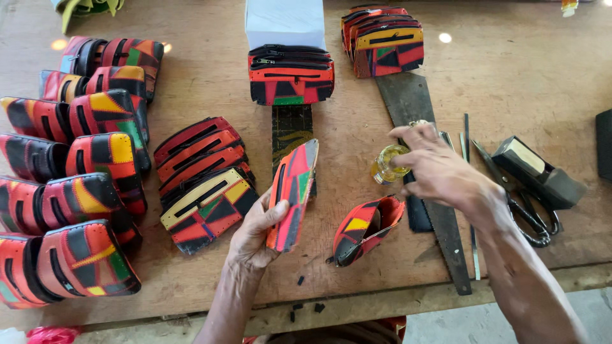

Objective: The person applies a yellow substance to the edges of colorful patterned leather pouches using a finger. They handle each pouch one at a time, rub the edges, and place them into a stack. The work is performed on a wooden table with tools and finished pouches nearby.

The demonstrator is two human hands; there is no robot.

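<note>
My left hand (255, 232) grips a flat patchwork leather pouch piece (293, 191) in red, black, green and yellow, held on edge above the wooden table (523, 70). My right hand (440, 169) reaches over a small glass jar of yellowish liquid (387, 162), fingers around its top. Just below the jar lies an open-mouthed patchwork pouch (363, 228) on the table.
Rows of finished patchwork pouches (83, 191) fill the left side, with a fanned stack (204, 185) in the middle and two stacks (290, 76) (382, 41) at the back. A handsaw (424, 178), black scissors (532, 216), a dark block (539, 172) and thin metal strips lie on the right.
</note>
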